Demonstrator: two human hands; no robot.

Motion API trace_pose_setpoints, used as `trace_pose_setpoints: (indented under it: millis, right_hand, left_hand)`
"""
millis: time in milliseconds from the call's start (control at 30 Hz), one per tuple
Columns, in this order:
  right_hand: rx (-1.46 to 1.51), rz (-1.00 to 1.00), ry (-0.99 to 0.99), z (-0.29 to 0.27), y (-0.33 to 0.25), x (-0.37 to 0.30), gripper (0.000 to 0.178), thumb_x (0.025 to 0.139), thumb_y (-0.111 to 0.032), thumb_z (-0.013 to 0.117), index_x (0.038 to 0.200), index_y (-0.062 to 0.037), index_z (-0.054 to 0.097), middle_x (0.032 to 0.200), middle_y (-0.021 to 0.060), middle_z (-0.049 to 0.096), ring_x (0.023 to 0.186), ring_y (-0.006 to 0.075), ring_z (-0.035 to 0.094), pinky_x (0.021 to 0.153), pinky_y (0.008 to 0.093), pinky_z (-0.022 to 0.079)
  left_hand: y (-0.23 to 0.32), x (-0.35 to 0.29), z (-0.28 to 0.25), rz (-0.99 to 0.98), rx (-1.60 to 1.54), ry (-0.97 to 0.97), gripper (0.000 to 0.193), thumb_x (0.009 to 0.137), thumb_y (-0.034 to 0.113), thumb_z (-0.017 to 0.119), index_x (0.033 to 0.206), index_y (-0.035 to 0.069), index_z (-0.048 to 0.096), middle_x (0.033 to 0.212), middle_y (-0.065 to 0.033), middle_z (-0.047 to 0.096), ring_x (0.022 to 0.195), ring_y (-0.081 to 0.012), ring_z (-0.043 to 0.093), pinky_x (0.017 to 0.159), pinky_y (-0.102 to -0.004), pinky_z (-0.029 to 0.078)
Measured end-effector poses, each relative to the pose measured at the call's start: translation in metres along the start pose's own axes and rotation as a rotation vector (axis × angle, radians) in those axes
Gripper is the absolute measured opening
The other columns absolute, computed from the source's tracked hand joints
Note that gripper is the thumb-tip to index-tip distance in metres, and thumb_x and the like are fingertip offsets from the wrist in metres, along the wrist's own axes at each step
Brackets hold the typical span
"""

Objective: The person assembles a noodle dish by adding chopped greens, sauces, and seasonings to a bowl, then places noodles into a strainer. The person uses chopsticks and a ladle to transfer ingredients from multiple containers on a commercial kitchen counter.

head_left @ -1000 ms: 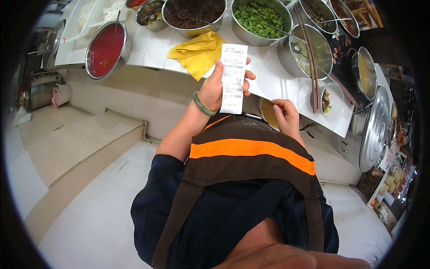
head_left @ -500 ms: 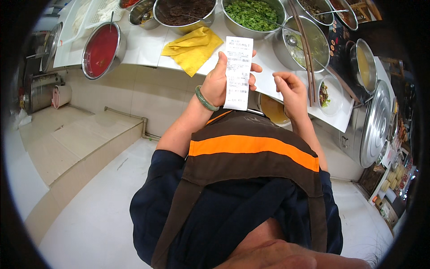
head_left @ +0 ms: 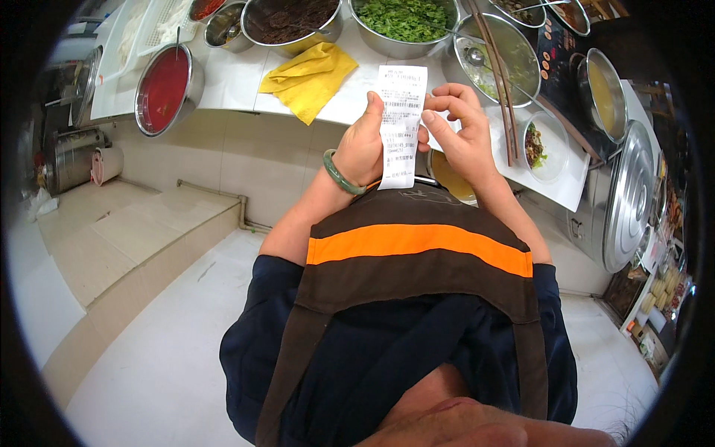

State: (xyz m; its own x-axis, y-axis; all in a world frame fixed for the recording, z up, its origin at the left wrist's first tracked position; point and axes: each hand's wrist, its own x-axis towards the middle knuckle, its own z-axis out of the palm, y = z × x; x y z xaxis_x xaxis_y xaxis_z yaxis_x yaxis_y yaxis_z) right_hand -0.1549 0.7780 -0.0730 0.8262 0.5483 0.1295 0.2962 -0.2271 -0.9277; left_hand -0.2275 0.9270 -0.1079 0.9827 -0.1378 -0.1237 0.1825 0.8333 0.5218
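A long white printed paper receipt (head_left: 402,141) stands upright in front of my apron. My left hand (head_left: 363,141), with a green bangle at the wrist, is closed on it, thumb along the left edge and fingers behind. At the receipt's right edge is my right hand (head_left: 462,130), its thumb and bent fingertips drawn close together on the paper. Just beyond the receipt, a crumpled yellow cloth (head_left: 309,80) lies on the white counter (head_left: 346,100). To the right of my right hand stands a clear bowl (head_left: 555,160) with greens and dark topping.
Steel bowls of chopped greens (head_left: 406,18), dark shreds (head_left: 290,22) and red liquid (head_left: 164,89) line the counter. Long wooden chopsticks (head_left: 497,71) cross a steel basin (head_left: 525,63). A lidded pot (head_left: 627,197) stands at the right. A pipe (head_left: 242,212) runs along the low ledge.
My right hand has moved left and up to the receipt's right edge, its fingers reaching onto it. The receipt has shifted slightly to the right, still in my left hand.
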Motion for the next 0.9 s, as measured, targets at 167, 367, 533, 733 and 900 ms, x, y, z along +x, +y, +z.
trace_pose_setpoints:
  millis: [167, 367, 533, 733, 900]
  right_hand:
    - [0.275, 0.171, -0.033, 0.000, 0.004, -0.006, 0.012, 0.082, -0.006, 0.063, 0.076, 0.0033, 0.058, 0.112, 0.0118, 0.042, 0.083, 0.0127, 0.056, 0.050, 0.0224, 0.053]
    - [0.031, 0.048, 0.020, -0.016, 0.012, -0.013, 0.010, 0.080, -0.007, 0.062, 0.074, 0.0008, 0.060, 0.108, 0.0109, 0.054, 0.099, 0.0161, 0.051, 0.087, 0.0293, 0.039]
    - [0.177, 0.160, 0.002, -0.021, 0.018, -0.018, 0.011, 0.081, -0.006, 0.060, 0.073, 0.0015, 0.058, 0.108, 0.0093, 0.054, 0.096, 0.0140, 0.051, 0.086, 0.0272, 0.038]
    - [0.446, 0.280, 0.040, -0.020, 0.022, -0.022, 0.014, 0.081, -0.006, 0.060, 0.071, 0.0024, 0.057, 0.099, 0.0068, 0.056, 0.087, 0.0112, 0.051, 0.080, 0.0248, 0.039]
    - [0.577, 0.340, 0.041, -0.022, 0.021, -0.025, 0.012, 0.082, -0.006, 0.059, 0.072, 0.0009, 0.055, 0.092, 0.0035, 0.056, 0.079, 0.0075, 0.048, 0.073, 0.0224, 0.038]
  left_hand:
    - [-0.006, 0.000, 0.011, -0.024, -0.019, 0.049, 0.060, 0.098, 0.048, 0.019, 0.131, 0.000, 0.038, 0.116, -0.0113, 0.055, 0.100, -0.0205, 0.058, 0.083, -0.0354, 0.051]
    - [-0.011, -0.004, 0.015, 0.086, 0.127, 0.080, 0.050, 0.095, 0.028, 0.050, 0.132, -0.003, 0.035, 0.120, -0.0115, 0.053, 0.107, -0.0159, 0.054, 0.088, -0.0299, 0.047]
    - [-0.013, -0.009, 0.014, 0.082, 0.297, 0.155, 0.033, 0.089, 0.011, 0.056, 0.116, -0.003, 0.047, 0.106, -0.0109, 0.059, 0.095, -0.0129, 0.057, 0.083, -0.0266, 0.047]
    - [-0.017, -0.011, 0.017, 0.056, 0.335, 0.223, 0.015, 0.086, 0.005, 0.057, 0.100, -0.002, 0.054, 0.092, -0.0064, 0.062, 0.083, -0.0088, 0.058, 0.076, -0.0220, 0.046]
    - [-0.019, -0.012, 0.020, 0.058, 0.349, 0.237, 0.008, 0.087, 0.003, 0.056, 0.093, -0.001, 0.055, 0.087, -0.0039, 0.061, 0.078, -0.0063, 0.056, 0.071, -0.0201, 0.045]
